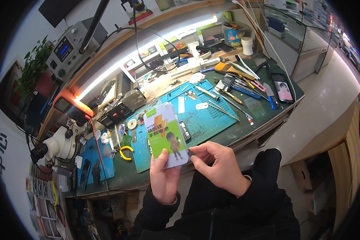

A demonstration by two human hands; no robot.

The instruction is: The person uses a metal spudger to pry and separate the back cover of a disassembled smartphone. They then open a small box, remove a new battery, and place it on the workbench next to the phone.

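My left hand grips the lower end of a flat phone battery package, thumb across its front. The package is white and green, with printed text and a cartoon figure, and is tilted above the bench's front edge. Beside its lower right edge is my right hand, thumb and index finger brought close together. Something small and dark shows at those fingertips, but I cannot tell whether they pinch it. Behind the package, a partly hidden opened phone lies on a blue repair mat.
Tweezers, a metal blade and screwdrivers lie to the right, near a smartphone. Yellow-handled pliers, a microscope and an orange multimeter are on the left. A black cable hangs over the bench.
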